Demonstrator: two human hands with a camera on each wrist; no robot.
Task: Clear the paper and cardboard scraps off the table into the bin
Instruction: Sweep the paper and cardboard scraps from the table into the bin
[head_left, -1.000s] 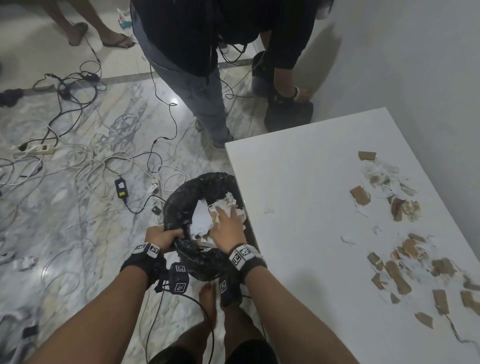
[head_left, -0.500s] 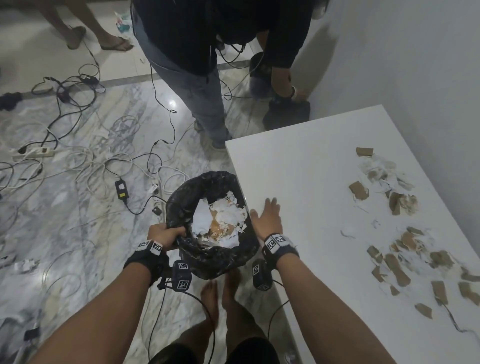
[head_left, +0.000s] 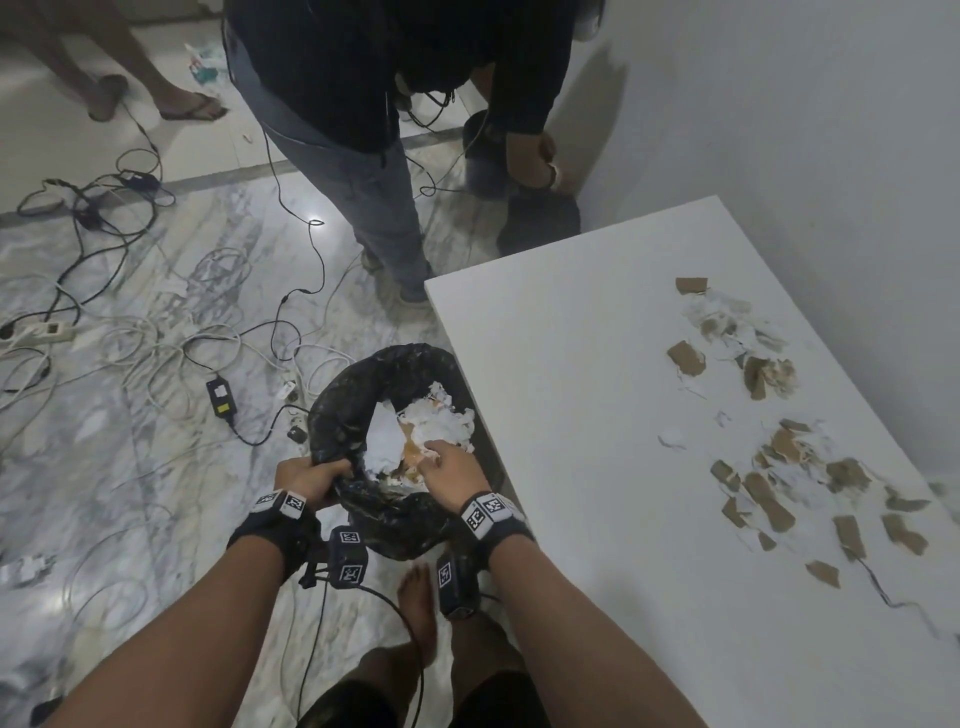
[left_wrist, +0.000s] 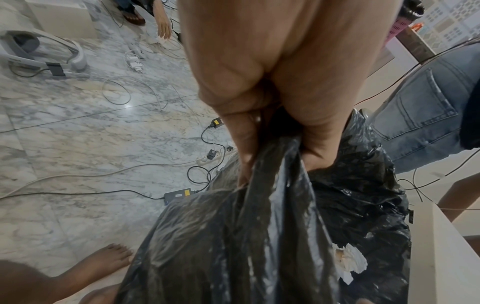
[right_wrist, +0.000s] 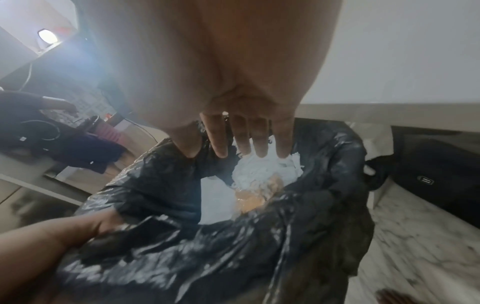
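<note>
Gripping the rolled rim of the black bin bag (head_left: 343, 415) with the left hand (head_left: 306, 480), fingers and thumb curled tight round a bunch of the plastic, as the left wrist view shows close up. Pressing down with the right hand (head_left: 451, 470) inside the bag's mouth, fingers (right_wrist: 259, 144) straight and slightly apart, tips on the crumpled white paper (head_left: 441, 423) already in there; nothing pinched or held. Showing through amid that white heap, a patch of brown cardboard (head_left: 408, 447). Standing on the marble floor (head_left: 130, 467), bag just beside the near left edge of the white table (head_left: 571, 415), mouth below the tabletop.

Left on the table, well apart from the bag toward the far right side near the wall: two loose clusters of torn scraps, brown cardboard pieces (head_left: 769, 496) mixed with white paper bits (head_left: 727, 317), one cluster farther away and one nearer, plus a few small white flecks (head_left: 670, 434) between them and the bag.

Lying across the floor, tangled cables (head_left: 171, 343), a power strip (head_left: 39, 332) and a black adapter (head_left: 221, 397). Bending beside the table's far end, another person in dark top and jeans (head_left: 374, 156).
</note>
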